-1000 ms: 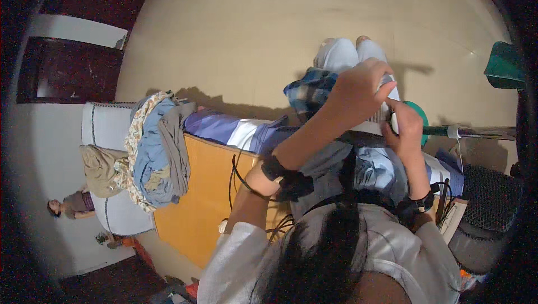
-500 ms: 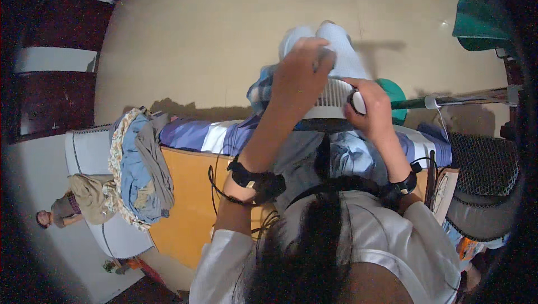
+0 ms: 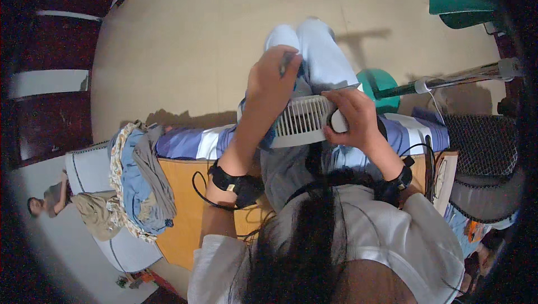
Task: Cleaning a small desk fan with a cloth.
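Observation:
A white slatted appliance part [image 3: 302,120], like a fan or heater grille, lies tilted over my lap. My right hand [image 3: 358,116] is closed on its right end, fingers on the upper edge and thumb below, next to a rounded white piece [image 3: 338,120]. At the grille's upper left, my left hand [image 3: 273,77] is curled with the fingertips bunched round a dark blue cloth [image 3: 301,67]. More of this cloth seems to show under my left forearm, by the grille's left end. My forearm hides part of the grille's left side.
A wooden bench [image 3: 188,192] with a blue and white cover [image 3: 208,142] is under me. Folded clothes [image 3: 140,175] are piled at left. A green stool [image 3: 378,91] and a metal pole [image 3: 459,79] stand at right. Another person [image 3: 53,200] is at far left.
My left hand has moved left and slightly nearer, uncovering more of the grille. My right hand and the grille have shifted left and nearer, and the slats tilt more towards me.

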### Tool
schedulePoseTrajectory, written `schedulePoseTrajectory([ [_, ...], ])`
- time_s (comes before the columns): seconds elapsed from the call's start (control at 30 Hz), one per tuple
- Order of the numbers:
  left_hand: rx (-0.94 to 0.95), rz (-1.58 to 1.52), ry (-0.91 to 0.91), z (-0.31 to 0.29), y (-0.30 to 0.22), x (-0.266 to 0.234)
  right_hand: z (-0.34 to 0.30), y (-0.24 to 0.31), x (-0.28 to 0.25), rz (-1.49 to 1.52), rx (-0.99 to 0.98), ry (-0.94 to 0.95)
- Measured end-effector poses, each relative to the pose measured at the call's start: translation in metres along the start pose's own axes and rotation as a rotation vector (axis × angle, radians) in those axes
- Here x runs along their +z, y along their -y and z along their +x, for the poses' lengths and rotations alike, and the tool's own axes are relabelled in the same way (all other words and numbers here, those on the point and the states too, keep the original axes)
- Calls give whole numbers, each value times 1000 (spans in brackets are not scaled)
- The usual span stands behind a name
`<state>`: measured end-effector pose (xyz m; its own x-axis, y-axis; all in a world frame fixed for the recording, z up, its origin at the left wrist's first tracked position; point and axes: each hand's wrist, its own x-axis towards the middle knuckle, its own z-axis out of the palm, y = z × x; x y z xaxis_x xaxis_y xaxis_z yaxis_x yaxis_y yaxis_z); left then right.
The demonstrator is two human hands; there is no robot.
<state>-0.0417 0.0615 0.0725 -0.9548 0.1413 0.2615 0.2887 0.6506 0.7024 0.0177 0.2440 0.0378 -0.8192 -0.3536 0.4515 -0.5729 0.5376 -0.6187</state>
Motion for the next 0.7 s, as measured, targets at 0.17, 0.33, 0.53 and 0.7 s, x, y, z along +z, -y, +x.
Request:
schedulePoseTrajectory([
  [0.17,-235,-123,606,-8,2,13,-12,-2,-6,47,-91,22],
  [0.33,-147,-142,589,-18,-7,22,-28,-10,-2,42,-150,-30],
  [0.53,-107,-99,515,-33,-3,45,-41,-12,-2,20,-259,21],
  [0.7,-71,-203,452,-41,-3,67,-56,-22,-2,40,-352,11],
])
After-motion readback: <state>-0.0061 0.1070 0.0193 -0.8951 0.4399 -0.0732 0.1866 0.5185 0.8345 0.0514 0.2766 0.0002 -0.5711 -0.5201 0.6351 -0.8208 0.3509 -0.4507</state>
